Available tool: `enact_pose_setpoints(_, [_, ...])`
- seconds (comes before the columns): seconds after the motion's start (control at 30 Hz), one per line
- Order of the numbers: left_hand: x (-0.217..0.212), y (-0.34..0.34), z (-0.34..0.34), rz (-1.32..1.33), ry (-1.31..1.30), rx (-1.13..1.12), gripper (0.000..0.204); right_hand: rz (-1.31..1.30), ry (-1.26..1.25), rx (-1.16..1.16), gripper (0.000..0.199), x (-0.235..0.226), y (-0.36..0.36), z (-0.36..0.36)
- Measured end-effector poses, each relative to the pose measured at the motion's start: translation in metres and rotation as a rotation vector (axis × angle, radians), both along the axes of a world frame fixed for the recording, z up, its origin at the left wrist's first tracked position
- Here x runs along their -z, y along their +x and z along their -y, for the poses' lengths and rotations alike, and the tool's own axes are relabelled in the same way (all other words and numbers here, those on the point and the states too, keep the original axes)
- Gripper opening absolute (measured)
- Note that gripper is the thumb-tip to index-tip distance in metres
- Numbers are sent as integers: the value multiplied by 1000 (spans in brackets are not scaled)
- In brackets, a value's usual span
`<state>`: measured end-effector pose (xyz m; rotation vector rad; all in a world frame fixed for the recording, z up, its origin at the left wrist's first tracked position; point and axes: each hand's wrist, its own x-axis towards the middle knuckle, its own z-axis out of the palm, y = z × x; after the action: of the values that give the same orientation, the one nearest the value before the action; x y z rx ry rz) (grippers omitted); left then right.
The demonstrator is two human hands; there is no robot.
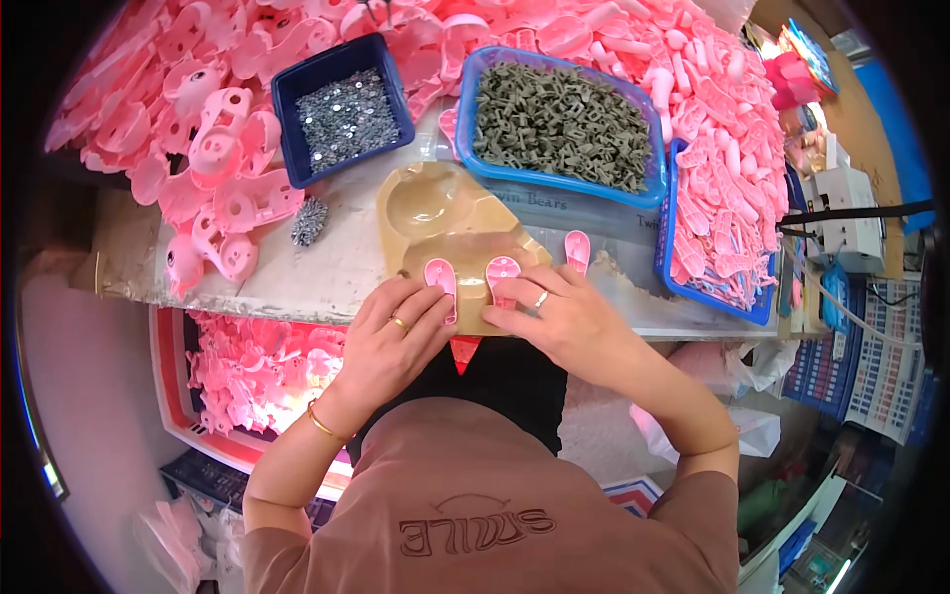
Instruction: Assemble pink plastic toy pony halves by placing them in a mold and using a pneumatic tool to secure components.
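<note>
Left hand and right hand, fingers flat, each press a small pink oval plastic piece lying lengthwise away from fingertips on tan moulded plastic jig; a third lies nearer the right hand.

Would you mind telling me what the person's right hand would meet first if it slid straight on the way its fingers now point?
The right hand points up-left, fingertips already on a pink paddle-shaped piece on the tan jig. Beyond that, probably the jig's raised body, though depth is unclear.

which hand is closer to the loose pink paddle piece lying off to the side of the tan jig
Right. The right hand lies just below the loose pink piece; the left hand is across the tan jig, farther away.
</note>
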<state>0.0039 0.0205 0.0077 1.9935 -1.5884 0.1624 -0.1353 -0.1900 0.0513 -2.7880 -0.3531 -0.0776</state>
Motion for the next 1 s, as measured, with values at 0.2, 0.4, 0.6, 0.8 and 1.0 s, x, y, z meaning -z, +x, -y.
enact_pose_setpoints(0.2, [6,-2,-14,2,-37,-31,36,68,202,60,33,5,10,-5])
enact_pose_setpoints(0.4, [16,25,-52,44,-125,-238,39,49,170,143,28,-14,10,-5])
enact_pose_setpoints(0.6, [26,126,-138,316,-107,-942,56,19,293,181,22,-9,19,-9])
enact_pose_setpoints(0.8, [44,173,-175,-358,-194,-1000,78,-12,334,169,18,-4,26,-14])
enact_pose_setpoints(1.0, [41,161,-165,16,-257,-1100,79,-33,342,165,17,-4,27,-18])
